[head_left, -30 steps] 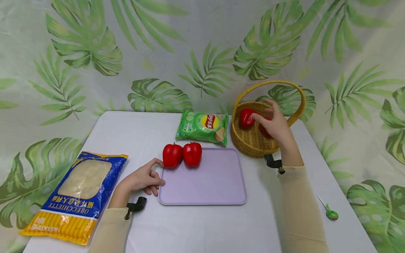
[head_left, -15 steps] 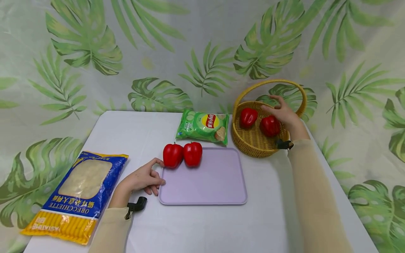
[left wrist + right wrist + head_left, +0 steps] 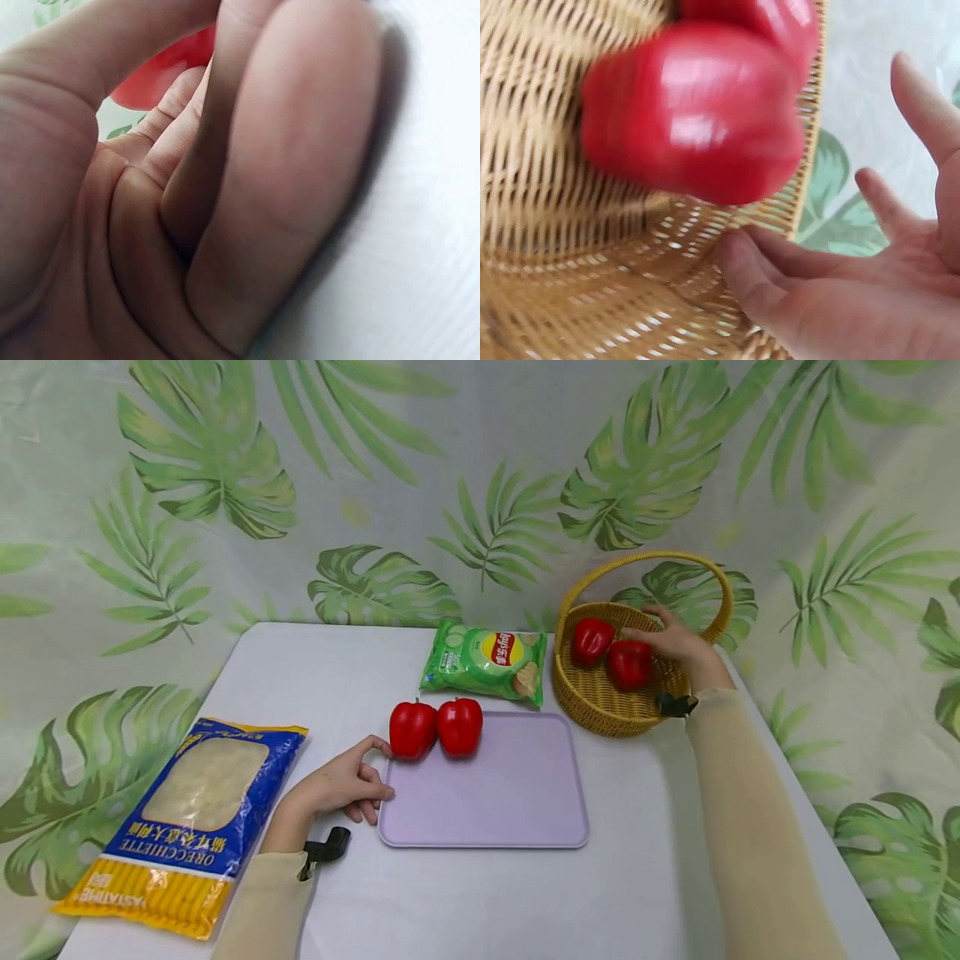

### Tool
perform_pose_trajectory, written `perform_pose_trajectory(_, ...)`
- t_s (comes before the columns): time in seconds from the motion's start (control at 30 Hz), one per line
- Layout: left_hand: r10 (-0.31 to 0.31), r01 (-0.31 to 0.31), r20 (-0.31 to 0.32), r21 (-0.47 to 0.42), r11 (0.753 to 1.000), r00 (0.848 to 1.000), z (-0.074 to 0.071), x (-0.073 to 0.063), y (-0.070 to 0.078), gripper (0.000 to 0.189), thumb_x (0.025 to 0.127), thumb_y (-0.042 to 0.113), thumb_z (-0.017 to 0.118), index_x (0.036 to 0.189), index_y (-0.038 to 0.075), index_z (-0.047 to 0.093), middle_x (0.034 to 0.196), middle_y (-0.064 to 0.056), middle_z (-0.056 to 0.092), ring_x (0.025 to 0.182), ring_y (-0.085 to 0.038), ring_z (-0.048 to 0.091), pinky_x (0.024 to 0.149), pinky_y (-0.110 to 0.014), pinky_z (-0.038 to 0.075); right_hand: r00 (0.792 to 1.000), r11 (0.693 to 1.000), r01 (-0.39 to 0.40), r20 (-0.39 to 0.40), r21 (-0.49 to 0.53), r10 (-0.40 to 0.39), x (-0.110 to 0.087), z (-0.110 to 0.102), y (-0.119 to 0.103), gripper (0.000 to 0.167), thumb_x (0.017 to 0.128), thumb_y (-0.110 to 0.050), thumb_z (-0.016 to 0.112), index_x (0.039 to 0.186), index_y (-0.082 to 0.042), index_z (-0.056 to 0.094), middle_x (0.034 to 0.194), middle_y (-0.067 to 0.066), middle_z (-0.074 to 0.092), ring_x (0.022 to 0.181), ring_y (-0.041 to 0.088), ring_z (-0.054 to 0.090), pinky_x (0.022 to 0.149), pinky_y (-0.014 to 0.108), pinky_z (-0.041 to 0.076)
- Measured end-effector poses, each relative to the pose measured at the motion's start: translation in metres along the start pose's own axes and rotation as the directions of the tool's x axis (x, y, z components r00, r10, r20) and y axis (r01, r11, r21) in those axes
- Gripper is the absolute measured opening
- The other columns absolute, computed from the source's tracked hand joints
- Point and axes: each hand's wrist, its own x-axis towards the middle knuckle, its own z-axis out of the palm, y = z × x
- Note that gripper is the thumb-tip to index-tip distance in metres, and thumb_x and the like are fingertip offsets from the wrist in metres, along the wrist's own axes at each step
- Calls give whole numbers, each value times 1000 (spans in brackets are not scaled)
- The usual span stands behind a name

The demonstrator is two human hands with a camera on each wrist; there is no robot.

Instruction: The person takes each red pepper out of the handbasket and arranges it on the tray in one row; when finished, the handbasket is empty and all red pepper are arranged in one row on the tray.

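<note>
My left hand (image 3: 341, 785) rests at the left edge of the lilac tray (image 3: 495, 785), fingers loosely bent and fingertips at its rim. Two red bell peppers stand side by side at the tray's upper left corner; the left pepper (image 3: 412, 731) is close to a fingertip, the other pepper (image 3: 459, 727) touches it. My right hand (image 3: 682, 647) reaches into the wicker basket (image 3: 600, 714), beside a red pepper (image 3: 630, 667). In the right wrist view its fingers (image 3: 754, 277) are spread below that pepper (image 3: 697, 112), gripping nothing. Another pepper (image 3: 592, 642) lies next to it.
A green bag of chips (image 3: 487, 660) lies behind the tray, left of the basket. A blue and yellow pasta bag (image 3: 187, 827) lies at the table's left. The basket's tall handle (image 3: 652, 556) arches over the peppers. A leaf-patterned cloth (image 3: 375, 460) hangs behind.
My right hand drew back to the right, off the peppers, then lowered beside the right one. That pepper shifted left against its neighbour. The left hand and tray stayed put.
</note>
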Motion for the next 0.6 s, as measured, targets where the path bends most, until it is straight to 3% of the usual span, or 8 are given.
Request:
perform_pose_trajectory(0.13,-4,4,-4,0,1000,1000,0,0,0,65,96,19,79,145,13,37,78,-7,74,61,-21,74,51,-27,57,999,1000,6,44,-6,-6,6,4,10,103,102,-48,69,172,-19,-1,176,29,-3,163,52,4,130,70,14)
perform_pose_trajectory(0.3,-5,5,-1,-6,1000,1000,-1,1,-1,65,96,19,79,145,13,37,77,-7,73,60,-20,74,51,-27,57,994,1000,-11,108,-9,12,4,7,11,101,103,-42,68,171,-19,-3,176,27,-13,160,57,7,125,74,22)
perform_pose_trajectory(0.4,-4,4,-1,-2,1000,1000,-1,1,-1,65,96,19,79,145,13,37,78,-8,74,60,-20,74,51,-27,57,991,999,-25,133,-20,28,4,6,13,100,104,-40,67,171,-20,-3,175,27,-16,159,57,12,122,74,30)
perform_pose_trajectory(0.6,-5,5,-1,1,1000,1000,0,1,-1,64,96,19,79,144,12,38,79,-8,74,61,-21,75,52,-27,57,983,998,-55,179,9,52,3,8,17,96,106,-37,65,171,-22,-4,174,32,-4,150,54,35,112,66,49)
